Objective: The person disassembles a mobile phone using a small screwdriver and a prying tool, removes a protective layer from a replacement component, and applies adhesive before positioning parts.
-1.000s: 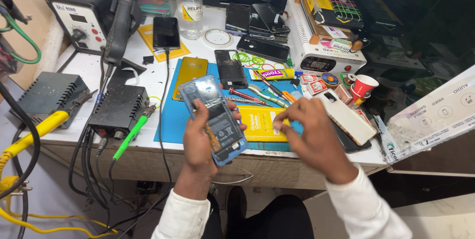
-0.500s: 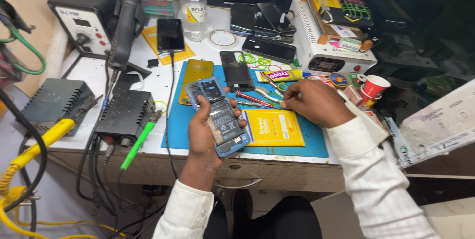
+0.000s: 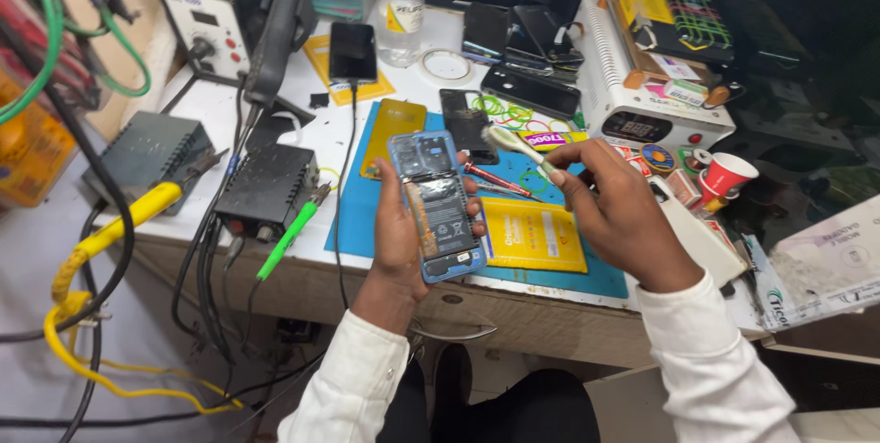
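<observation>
The opened blue phone (image 3: 436,205), back cover off with battery and circuit parts showing, tilts lengthwise toward twelve o'clock, while the pale toothbrush (image 3: 516,145) slants at its two o'clock, bristled head toward ten o'clock.

Left hand (image 3: 403,241) holds an opened phone (image 3: 437,207), back cover off, blue frame, battery and boards exposed, tilted above the desk (image 3: 302,131) edge. Right hand (image 3: 616,214) grips a toothbrush (image 3: 515,144) by the handle, bristle head up-left, just beside the phone's upper right corner; contact cannot be told. Below: blue mat (image 3: 550,273) with yellow packet (image 3: 533,234) and red-handled tools (image 3: 495,179). Red paper cup (image 3: 729,174) at right, well apart.
</observation>
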